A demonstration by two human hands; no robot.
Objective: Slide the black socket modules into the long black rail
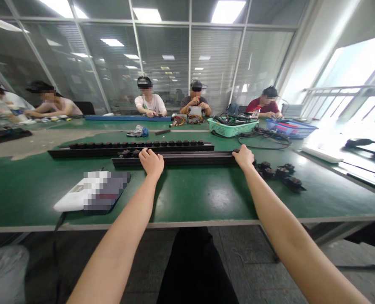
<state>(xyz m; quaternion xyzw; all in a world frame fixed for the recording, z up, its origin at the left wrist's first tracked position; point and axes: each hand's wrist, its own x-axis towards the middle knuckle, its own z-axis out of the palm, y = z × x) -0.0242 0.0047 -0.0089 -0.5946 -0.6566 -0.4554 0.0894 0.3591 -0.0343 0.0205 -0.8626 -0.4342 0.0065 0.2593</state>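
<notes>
A long black rail (200,159) lies across the green table in front of me. Near its left end, my left hand (152,163) is closed over it, fingers curled over the far side beside several small black blocks (126,153) seated in the channel. At the right end, my right hand (244,156) is closed with its fingertips at a small black block (236,150), mostly hidden by the fingers. Loose black blocks with brownish tops (282,172) lie just right of that hand. Behind, a second black rail (80,153) carries a row of similar blocks.
A white device and dark pouch, partly blurred, lie at left (72,198). Further back are a grey-blue cloth (137,131), a green basket of cables (227,128), a blue basket (297,130) and a coiled black cable (266,141). Several people sit across the table.
</notes>
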